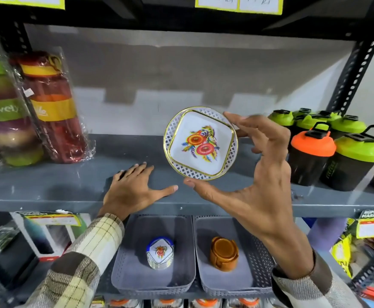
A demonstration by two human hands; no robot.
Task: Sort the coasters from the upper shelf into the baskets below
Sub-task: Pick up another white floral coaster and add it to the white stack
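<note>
My right hand (259, 174) holds a round white coaster (200, 143) with a gold rim and a flower print, pinched between thumb and fingertips above the grey upper shelf (59, 187). My left hand (135, 187) rests flat and open on that shelf, just left of the coaster. Below, the left grey basket (126, 274) holds a stack of white floral coasters (160, 253). The right grey basket (257, 263) holds a stack of brown coasters (224, 253).
Wrapped water bottles (50, 107) stand at the shelf's left. Shaker bottles with green and orange lids (312, 152) crowd the right. Boxed goods (48, 234) sit left of the baskets, yellow packets (343, 252) to their right.
</note>
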